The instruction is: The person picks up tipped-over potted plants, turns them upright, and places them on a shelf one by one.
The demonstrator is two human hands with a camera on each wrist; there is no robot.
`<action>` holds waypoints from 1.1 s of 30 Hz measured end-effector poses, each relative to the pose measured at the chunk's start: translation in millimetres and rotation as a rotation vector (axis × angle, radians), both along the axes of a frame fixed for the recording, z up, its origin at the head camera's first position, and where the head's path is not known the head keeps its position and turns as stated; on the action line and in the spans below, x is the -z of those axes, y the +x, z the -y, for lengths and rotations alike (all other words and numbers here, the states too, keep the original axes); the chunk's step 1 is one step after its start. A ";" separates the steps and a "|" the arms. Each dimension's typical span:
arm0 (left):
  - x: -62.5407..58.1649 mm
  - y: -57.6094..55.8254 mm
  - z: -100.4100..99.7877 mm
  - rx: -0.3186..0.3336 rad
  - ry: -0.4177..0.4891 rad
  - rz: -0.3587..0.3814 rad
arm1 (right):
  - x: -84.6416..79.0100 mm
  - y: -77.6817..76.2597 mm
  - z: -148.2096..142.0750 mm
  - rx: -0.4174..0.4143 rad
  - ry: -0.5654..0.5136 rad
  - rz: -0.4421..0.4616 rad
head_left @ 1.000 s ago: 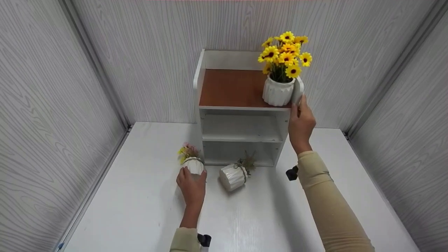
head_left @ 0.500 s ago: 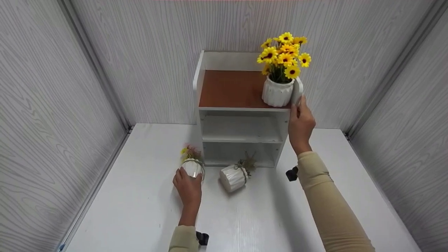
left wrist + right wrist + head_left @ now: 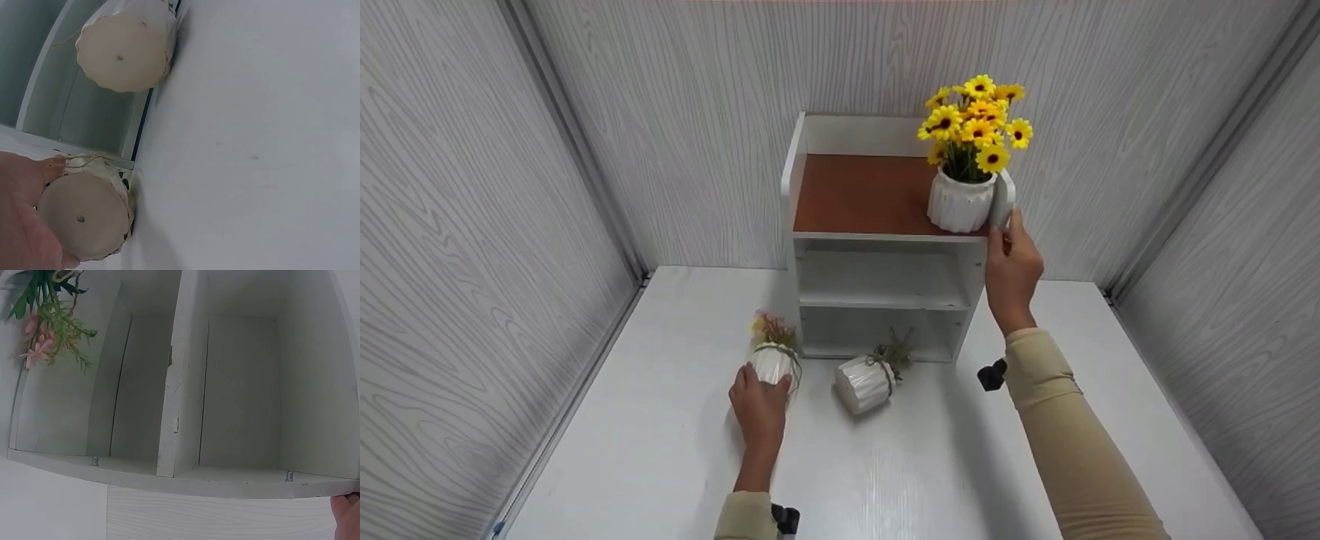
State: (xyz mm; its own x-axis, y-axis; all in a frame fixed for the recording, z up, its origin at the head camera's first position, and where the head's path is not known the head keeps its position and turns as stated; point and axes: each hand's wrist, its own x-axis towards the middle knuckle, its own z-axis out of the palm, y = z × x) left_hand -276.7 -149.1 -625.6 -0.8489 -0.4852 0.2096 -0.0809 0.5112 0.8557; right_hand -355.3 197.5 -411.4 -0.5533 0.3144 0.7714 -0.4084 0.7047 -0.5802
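No readable text, labels, brands, numbers or signs.

Even, fairly bright light covers the white table [image 3: 622, 457], with soft shadows and faint glare toward its near edge. The dimmer right wrist view bows the shelf unit [image 3: 175, 399].

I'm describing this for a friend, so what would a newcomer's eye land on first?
Probably the bright yellow flowers in a white pot, at the right end atop the shelf unit. Next comes a second pot lying on its side on the table in front, and a third pot to its left, held in the left fingers.
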 end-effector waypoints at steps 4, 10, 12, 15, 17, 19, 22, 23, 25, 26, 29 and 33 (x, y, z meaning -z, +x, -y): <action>7.0 4.1 2.7 -0.001 0.060 -0.024 | -1.5 0.5 -1.8 -0.030 -0.049 0.034; 12.9 12.4 6.9 0.000 0.097 -0.051 | -4.6 0.8 -4.4 -0.039 -0.079 0.021; 13.0 16.0 8.7 0.004 0.111 -0.051 | -4.1 0.3 -5.1 -0.035 -0.073 0.018; 12.7 21.6 12.0 0.030 0.132 -0.044 | -3.2 -1.2 -6.0 -0.025 -0.051 0.013; 12.4 24.7 14.7 0.048 0.154 -0.029 | -3.5 -1.6 -6.3 -0.023 -0.037 0.013; 12.2 26.9 17.8 0.065 0.170 -0.011 | -4.0 -1.6 -6.5 -0.026 -0.023 0.015; 12.0 28.6 23.0 0.082 0.200 0.016 | -4.6 -1.4 -6.8 -0.029 -0.011 0.017; 12.2 29.2 24.8 0.088 0.208 0.021 | -4.5 -1.4 -6.8 -0.028 -0.009 0.017; 12.1 30.5 28.2 0.098 0.215 0.027 | -4.2 -1.4 -6.8 -0.026 -0.005 0.014; 12.1 31.0 29.8 0.103 0.217 0.026 | -4.1 -1.3 -6.7 -0.028 -0.006 0.010; 12.1 32.9 34.4 0.120 0.208 0.029 | -3.1 -1.8 -6.5 -0.027 0.000 -0.001; 12.9 38.2 38.7 0.146 0.181 0.052 | -1.0 -1.9 -6.7 -0.027 0.012 0.001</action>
State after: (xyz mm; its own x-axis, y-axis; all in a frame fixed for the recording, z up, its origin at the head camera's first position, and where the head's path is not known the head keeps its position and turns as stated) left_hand -238.6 -187.7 -638.5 -0.9202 -0.3820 0.0850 -0.0633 0.3596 0.9310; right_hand -357.2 204.2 -410.5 -0.5619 0.2901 0.7747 -0.4268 0.7006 -0.5719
